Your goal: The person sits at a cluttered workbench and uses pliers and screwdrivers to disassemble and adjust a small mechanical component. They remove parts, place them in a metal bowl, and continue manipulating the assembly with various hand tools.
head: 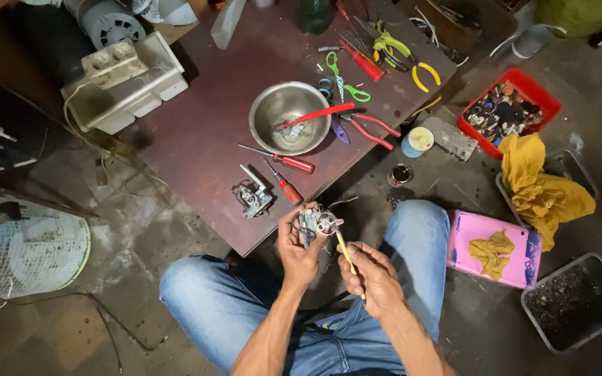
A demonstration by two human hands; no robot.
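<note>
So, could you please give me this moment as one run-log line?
left hand: holds small metal part | right hand: holds yellow-handled tool, tip at part | steel bowl, screwdrivers on brown board

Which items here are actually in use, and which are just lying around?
In use:
left hand holding small metal mechanism
right hand holding yellow-handled tool

Lying about:
steel bowl
red screwdrivers
second mechanism
pliers and scissors
red parts tray
yellow rag
fan guard
</note>
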